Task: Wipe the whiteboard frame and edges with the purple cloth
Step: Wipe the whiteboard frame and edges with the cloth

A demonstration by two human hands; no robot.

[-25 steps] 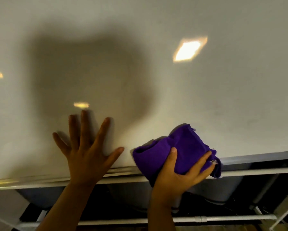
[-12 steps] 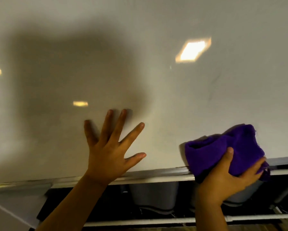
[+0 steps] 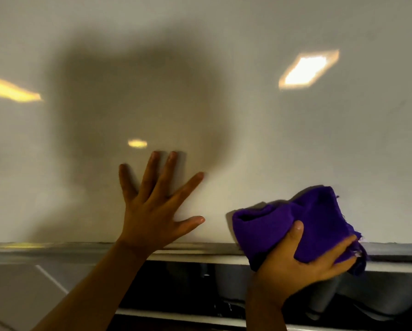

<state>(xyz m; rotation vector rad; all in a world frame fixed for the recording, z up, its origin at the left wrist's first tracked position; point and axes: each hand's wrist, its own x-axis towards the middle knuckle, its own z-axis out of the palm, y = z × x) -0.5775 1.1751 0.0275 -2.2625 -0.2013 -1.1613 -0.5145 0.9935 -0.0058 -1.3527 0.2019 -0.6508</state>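
Two bare hands at whiteboard [image 3: 259, 139] bottom edge. Left hand [image 3: 152, 211] flat on the board, fingers spread, holding nothing. Right hand [image 3: 302, 261] clutches bunched purple cloth [image 3: 295, 223], pressed over the lower frame [image 3: 188, 250] right of center. Light reflections [image 3: 307, 70] on board.

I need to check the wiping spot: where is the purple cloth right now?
In the head view the purple cloth is at lower right, bunched in the right hand against the whiteboard's bottom frame, to the right of the spread left hand.
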